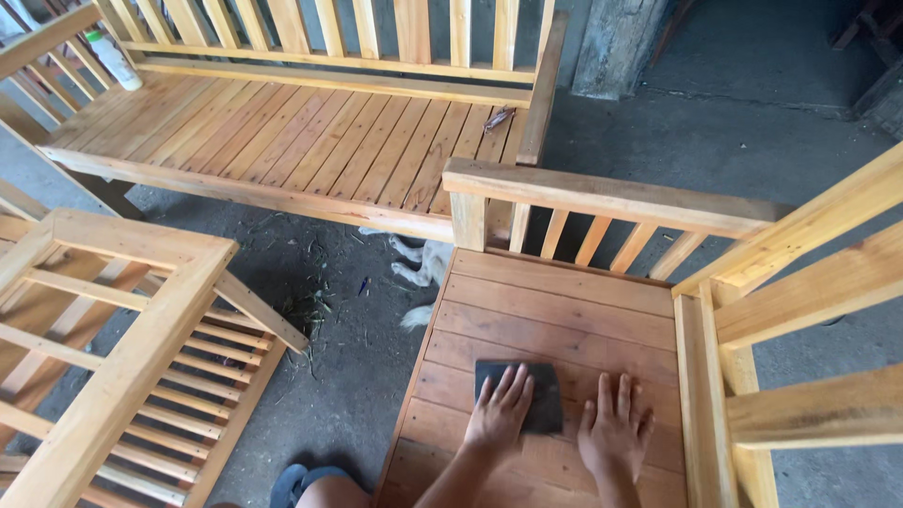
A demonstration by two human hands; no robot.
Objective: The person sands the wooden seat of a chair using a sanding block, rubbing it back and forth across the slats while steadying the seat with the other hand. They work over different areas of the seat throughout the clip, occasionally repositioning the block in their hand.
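A: What are the hands doing?

B: Both lie flat, fingers spread, on the slatted seat [555, 320] of a wooden chair. The left hand [500, 414] presses down on a dark square of sandpaper [527, 390]; it is not clamped around it. The right hand [616, 425] rests bare on the wood just beside the sheet, touching its edge.

A: So where is the sandpaper exactly?

B: On the near part of the seat, half covered by the left hand.

A: And further out?

B: A dark sandal [292, 482] on the concrete floor [357, 376] to the left, beside an overturned wooden frame [122, 367]. Past the chair's armrail [602, 196], pale animal legs [419, 268] stick out from under a long slatted bench [301, 141], with a white bottle [115, 60] on its far left corner.
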